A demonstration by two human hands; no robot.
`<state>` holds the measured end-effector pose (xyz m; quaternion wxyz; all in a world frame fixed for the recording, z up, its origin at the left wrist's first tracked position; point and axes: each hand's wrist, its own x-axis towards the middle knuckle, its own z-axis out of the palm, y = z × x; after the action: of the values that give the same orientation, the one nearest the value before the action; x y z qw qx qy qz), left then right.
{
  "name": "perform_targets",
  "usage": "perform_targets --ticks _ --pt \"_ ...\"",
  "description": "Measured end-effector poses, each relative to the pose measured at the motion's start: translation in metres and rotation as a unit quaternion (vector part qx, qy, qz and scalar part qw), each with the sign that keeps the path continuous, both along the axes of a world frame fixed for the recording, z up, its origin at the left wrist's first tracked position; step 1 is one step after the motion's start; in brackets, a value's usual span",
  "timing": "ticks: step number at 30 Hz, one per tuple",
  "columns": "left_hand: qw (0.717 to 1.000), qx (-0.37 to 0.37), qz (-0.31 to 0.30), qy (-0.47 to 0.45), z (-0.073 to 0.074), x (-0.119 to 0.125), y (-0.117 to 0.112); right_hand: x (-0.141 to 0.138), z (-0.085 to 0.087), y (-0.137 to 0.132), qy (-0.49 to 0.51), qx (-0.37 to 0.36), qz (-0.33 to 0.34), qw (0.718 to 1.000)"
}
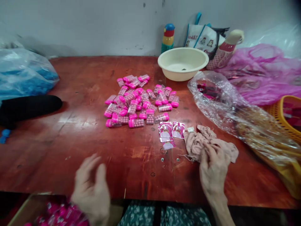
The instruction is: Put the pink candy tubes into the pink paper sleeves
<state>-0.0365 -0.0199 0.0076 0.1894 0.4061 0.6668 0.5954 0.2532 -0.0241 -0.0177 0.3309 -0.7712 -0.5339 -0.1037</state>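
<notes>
My left hand [91, 188] hovers over the near table edge with fingers loosely spread and nothing in it, above a cardboard box [30, 207] of pink packed items. My right hand [213, 171] rests on a crumpled beige cloth [204, 141], fingers curled onto it. Just left of the cloth lie small pink printed cards [170, 131] in clear sleeves. A heap of several clear capsule tubes with pink caps [138, 100], filled with pink balls, sits mid-table.
A cream basin [182, 62] stands at the back, with a toy bottle [168, 37] and bags behind it. A clear plastic bag [235, 110], a pink plastic bag [265, 75] and an orange basket [285, 116] lie right. A blue bag [23, 75] and another person's black sleeve [28, 106] are at the left.
</notes>
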Motion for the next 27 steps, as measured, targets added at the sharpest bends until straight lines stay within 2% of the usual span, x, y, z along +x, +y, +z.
perform_targets --ticks 2,3,5,7,10,13,18,27 --pt "0.994 -0.012 -0.095 0.043 -0.004 0.033 0.014 -0.021 0.010 0.013 0.025 0.022 0.013 0.999" --pt "0.990 -0.020 -0.133 0.044 -0.004 0.047 0.018 -0.032 0.013 0.023 0.056 0.022 0.051 0.997" --pt "0.978 -0.049 -0.201 0.029 -0.004 0.067 0.019 -0.052 0.012 0.045 0.128 -0.038 0.108 0.985" --pt "0.970 -0.075 -0.232 0.008 -0.004 0.076 0.016 -0.063 0.004 0.066 0.133 -0.060 0.116 0.983" --pt "0.967 -0.103 -0.231 -0.011 -0.008 0.075 0.015 -0.067 -0.011 0.085 0.135 -0.068 0.113 0.982" --pt "0.968 -0.114 -0.223 -0.010 -0.015 0.068 0.018 -0.064 -0.020 0.086 0.138 -0.060 0.109 0.983" --pt "0.965 -0.113 -0.237 0.003 -0.026 0.065 0.023 -0.066 -0.023 0.080 0.152 -0.033 0.116 0.981" --pt "0.965 -0.119 -0.234 -0.022 -0.030 0.071 0.026 -0.064 -0.029 0.084 0.155 0.005 0.126 0.980"
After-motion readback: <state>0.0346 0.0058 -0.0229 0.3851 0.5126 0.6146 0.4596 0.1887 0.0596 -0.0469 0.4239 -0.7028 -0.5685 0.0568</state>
